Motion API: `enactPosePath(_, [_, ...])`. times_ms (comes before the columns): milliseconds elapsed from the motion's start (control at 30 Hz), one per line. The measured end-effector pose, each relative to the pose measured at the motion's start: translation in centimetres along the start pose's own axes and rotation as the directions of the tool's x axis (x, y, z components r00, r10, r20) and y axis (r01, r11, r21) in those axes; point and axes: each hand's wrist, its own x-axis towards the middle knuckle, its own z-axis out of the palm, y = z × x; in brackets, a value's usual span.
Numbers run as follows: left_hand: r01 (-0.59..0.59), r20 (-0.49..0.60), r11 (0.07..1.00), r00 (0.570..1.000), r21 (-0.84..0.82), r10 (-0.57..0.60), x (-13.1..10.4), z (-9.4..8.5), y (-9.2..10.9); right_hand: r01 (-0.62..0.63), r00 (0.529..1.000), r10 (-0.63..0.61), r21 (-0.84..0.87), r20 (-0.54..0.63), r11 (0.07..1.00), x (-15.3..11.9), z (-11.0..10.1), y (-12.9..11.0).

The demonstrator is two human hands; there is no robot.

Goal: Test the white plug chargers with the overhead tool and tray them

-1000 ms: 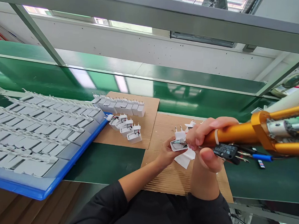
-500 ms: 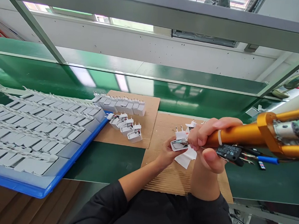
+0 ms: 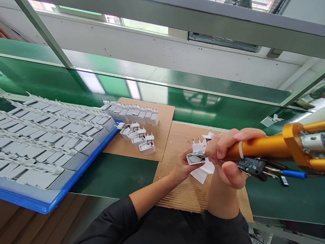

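Note:
My left hand (image 3: 182, 167) is closed around a white plug adapter housing (image 3: 195, 160), its open side up and its two pins pointing away from me. In my right hand (image 3: 230, 156) is an orange handheld glue gun-like tool (image 3: 262, 148), with a black microswitch (image 3: 251, 166) strapped to its side. The tool's narrow tip reaches into the open housing. Behind my fingers, more white plug parts (image 3: 208, 136) and a flat white piece (image 3: 200, 174) lie partly hidden on the cardboard (image 3: 183, 194).
On the left, a blue tray (image 3: 70, 185) carries dense rows of white adapters (image 3: 38, 141). Several open housings with wires (image 3: 138, 137) and a row of adapters (image 3: 134, 114) stand on a second cardboard sheet (image 3: 163, 135). A metal shelf frame (image 3: 172, 14) crosses above the green bench (image 3: 118, 175).
My hands, the housing and the orange tool hold nearly the same pose. The whole view has shifted very slightly.

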Motion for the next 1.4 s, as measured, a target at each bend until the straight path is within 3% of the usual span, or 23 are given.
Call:
enactPosePath(767, [0.008, 0.013, 0.999, 1.000, 0.043, -0.008, 0.1, -0.6, -0.4, -0.030, 1.000, 0.029, -0.052, -0.009, 0.998, 0.0, -0.2, 0.0])
enactPosePath(900, [-0.017, 0.014, 0.991, 1.000, 0.132, 0.015, 0.2, -1.4, -0.8, -0.017, 0.999, 0.016, -0.015, -0.031, 1.000, -0.1, -0.1, 0.1])
enactPosePath(967, [-0.065, 0.035, 0.953, 0.998, 0.295, 0.057, 0.3, -2.6, -0.8, 0.003, 0.998, -0.002, 0.009, -0.058, 1.000, -0.1, -0.1, 0.1])
enactPosePath(1033, [-0.124, 0.055, 0.822, 0.992, 0.556, 0.112, 0.2, -4.4, -0.6, 0.002, 0.997, -0.002, 0.006, -0.075, 1.000, -0.1, 0.0, 0.1])
enactPosePath(1133, [-0.129, 0.044, 0.447, 0.980, 0.885, 0.196, -0.5, -7.9, 0.3, -0.006, 0.996, 0.005, -0.012, -0.087, 1.000, -0.1, 0.0, 0.0])
enactPosePath(1233, [-0.110, 0.068, 0.152, 0.964, 0.982, 0.256, -1.6, -11.3, 1.4, -0.001, 0.994, 0.001, 0.003, -0.106, 1.000, 0.1, -0.1, 0.1])
enactPosePath(1400, [-0.130, 0.183, -0.175, 0.924, 0.976, 0.335, -3.0, -14.6, 2.7, 0.004, 0.994, -0.003, 0.013, -0.107, 1.000, 0.3, -0.4, 0.6])
